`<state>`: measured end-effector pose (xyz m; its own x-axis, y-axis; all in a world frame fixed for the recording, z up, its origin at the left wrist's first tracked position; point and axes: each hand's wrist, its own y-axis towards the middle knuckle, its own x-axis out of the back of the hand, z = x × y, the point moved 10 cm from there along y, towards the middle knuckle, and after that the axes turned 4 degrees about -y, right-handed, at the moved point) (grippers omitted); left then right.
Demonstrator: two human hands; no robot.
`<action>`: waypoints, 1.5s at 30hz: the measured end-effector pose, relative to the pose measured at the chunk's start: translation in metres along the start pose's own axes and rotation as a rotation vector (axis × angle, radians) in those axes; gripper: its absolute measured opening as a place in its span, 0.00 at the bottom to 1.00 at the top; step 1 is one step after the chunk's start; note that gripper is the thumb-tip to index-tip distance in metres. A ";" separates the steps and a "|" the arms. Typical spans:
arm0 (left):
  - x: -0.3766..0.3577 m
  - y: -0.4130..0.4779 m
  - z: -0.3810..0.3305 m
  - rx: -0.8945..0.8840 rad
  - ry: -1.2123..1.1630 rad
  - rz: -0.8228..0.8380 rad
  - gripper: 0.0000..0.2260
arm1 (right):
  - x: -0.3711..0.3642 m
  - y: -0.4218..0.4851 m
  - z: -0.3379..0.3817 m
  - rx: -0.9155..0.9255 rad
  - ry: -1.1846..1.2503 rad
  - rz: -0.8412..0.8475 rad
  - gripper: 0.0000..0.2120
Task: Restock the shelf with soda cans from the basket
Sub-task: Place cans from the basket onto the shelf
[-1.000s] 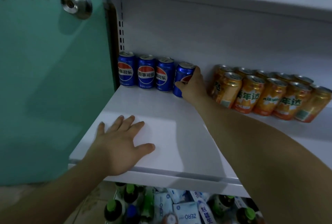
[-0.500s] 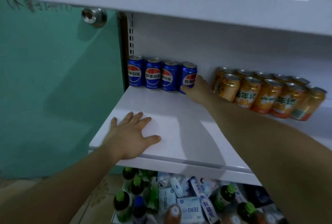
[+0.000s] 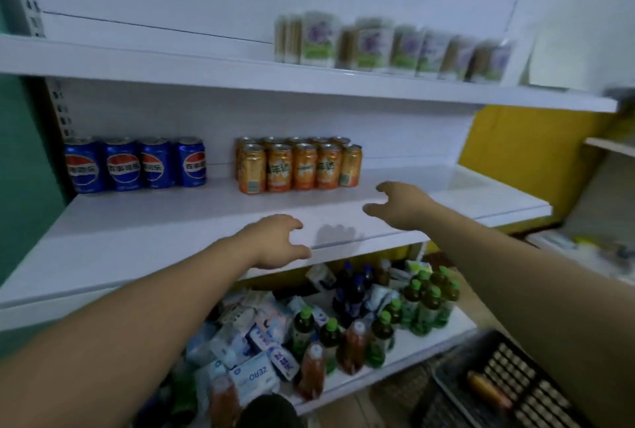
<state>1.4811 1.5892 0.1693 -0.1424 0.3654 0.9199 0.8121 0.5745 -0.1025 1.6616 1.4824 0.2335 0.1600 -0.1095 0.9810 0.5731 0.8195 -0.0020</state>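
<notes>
**Both hands empty over the middle shelf, cans upright at the back**

Left hand (image 3: 275, 242): fingers loosely curled, thumb apart, holding nothing. It hovers at the front lip of the middle shelf (image 3: 144, 231); contact with the board cannot be told.

Right hand (image 3: 400, 206): partly open, fingers spread and bent, empty. Above the shelf board, just right of the orange cans, touching none.

Blue Pepsi cans (image 3: 135, 164): four in a row at the back left corner, upright, long axis vertical, labels facing out. They sit close together.

Orange soda cans (image 3: 297, 166): two rows deep, upright, labels forward. A gap separates them from the blue row.

Open room: the whole front half of the shelf is bare board, as is the stretch right of the orange cans up to the shelf's right end.

Basket (image 3: 508, 383): dark mesh, lower right corner, an orange item lying inside, blurred.

Upper shelf (image 3: 206, 72) carries cartons (image 3: 388, 44), blurred. Lower shelf (image 3: 405, 348) holds green-capped bottles (image 3: 422, 304) and tissue packs (image 3: 251, 376), crowded.
</notes>
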 end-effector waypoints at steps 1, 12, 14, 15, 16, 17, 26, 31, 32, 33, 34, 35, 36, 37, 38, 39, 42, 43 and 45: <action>-0.013 0.006 -0.036 -0.076 0.014 0.025 0.32 | -0.001 -0.013 -0.029 -0.046 0.006 0.005 0.35; -0.211 0.046 -0.258 -0.425 0.134 0.396 0.35 | -0.037 -0.165 -0.302 -0.567 0.070 0.047 0.34; -0.242 0.054 -0.280 -0.449 0.156 0.449 0.34 | -0.051 -0.184 -0.338 -0.644 0.077 0.075 0.34; -0.256 0.058 -0.289 -0.459 0.163 0.476 0.34 | -0.059 -0.192 -0.355 -0.677 0.075 0.093 0.33; -0.272 0.063 -0.297 -0.465 0.172 0.508 0.33 | -0.068 -0.198 -0.371 -0.705 0.078 0.110 0.33; -0.288 0.068 -0.305 -0.475 0.183 0.532 0.33 | -0.078 -0.202 -0.387 -0.728 0.088 0.122 0.33; -0.435 0.160 -0.309 -0.401 0.299 0.657 0.36 | -0.212 -0.185 -0.519 -0.814 0.199 0.286 0.31; -0.517 0.223 -0.290 -0.339 0.314 0.638 0.37 | -0.313 -0.161 -0.576 -0.832 0.266 0.373 0.28; -0.532 0.233 -0.285 -0.335 0.312 0.632 0.37 | -0.334 -0.158 -0.584 -0.837 0.286 0.390 0.26; -0.547 0.242 -0.279 -0.331 0.313 0.624 0.38 | -0.355 -0.158 -0.590 -0.841 0.304 0.415 0.24; -0.561 0.249 -0.273 -0.325 0.318 0.608 0.38 | -0.377 -0.159 -0.596 -0.842 0.310 0.447 0.23; -0.574 0.256 -0.268 -0.320 0.326 0.585 0.39 | -0.399 -0.161 -0.602 -0.844 0.308 0.482 0.23; -0.586 0.262 -0.263 -0.313 0.331 0.555 0.40 | -0.421 -0.166 -0.609 -0.856 0.316 0.514 0.22; -0.596 0.267 -0.257 -0.298 0.335 0.524 0.41 | -0.443 -0.172 -0.616 -0.874 0.333 0.539 0.22; -0.607 0.270 -0.251 -0.274 0.337 0.500 0.43 | -0.465 -0.180 -0.623 -0.899 0.357 0.565 0.23; -0.615 0.271 -0.244 -0.248 0.331 0.480 0.44 | -0.484 -0.189 -0.629 -0.918 0.375 0.586 0.25; -0.635 0.270 -0.229 -0.195 0.288 0.396 0.46 | -0.533 -0.212 -0.643 -0.944 0.409 0.630 0.29; -0.638 0.270 -0.226 -0.188 0.282 0.362 0.46 | -0.548 -0.221 -0.649 -0.943 0.391 0.661 0.28; -0.639 0.269 -0.225 -0.195 0.250 0.278 0.46 | -0.577 -0.236 -0.658 -0.943 0.337 0.714 0.24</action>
<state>1.9179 1.3460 -0.3610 0.2196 0.2845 0.9332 0.8957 0.3203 -0.3085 1.9631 0.9818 -0.4596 0.7950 -0.0578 0.6039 0.6063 0.0431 -0.7940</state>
